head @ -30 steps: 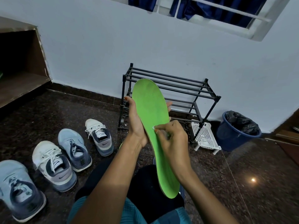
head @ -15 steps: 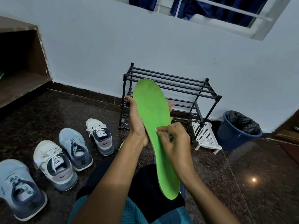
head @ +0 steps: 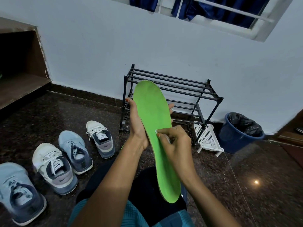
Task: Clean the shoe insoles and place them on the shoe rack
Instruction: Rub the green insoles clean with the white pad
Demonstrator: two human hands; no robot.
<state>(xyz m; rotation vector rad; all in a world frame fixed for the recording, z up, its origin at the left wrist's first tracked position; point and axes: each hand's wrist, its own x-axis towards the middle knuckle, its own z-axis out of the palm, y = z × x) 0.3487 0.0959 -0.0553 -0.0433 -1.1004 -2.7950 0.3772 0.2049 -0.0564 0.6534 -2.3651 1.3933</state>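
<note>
A long bright green insole [head: 153, 112] stands nearly upright in front of me, toe end up. My left hand [head: 136, 124] grips it from behind at mid-length, thumb on the left edge and fingertips showing past the right edge. My right hand [head: 175, 141] pinches a small white wipe [head: 156, 131] and presses it against the insole's green face near the middle. The black metal shoe rack [head: 178, 89] stands against the wall just behind the insole, its bars bare. A sliver of a second green insole [head: 122, 147] peeks out under my left wrist.
Several grey, blue and white sneakers [head: 100, 140] sit in a row on the dark granite floor at the left. A small white perforated stand [head: 207, 138] and a blue bin with a black liner [head: 241, 135] are right of the rack. A wooden shelf recess [head: 19, 86] is far left.
My right hand with the wipe has shifted slightly down and right along the insole. The left hand and insole stay almost still.
</note>
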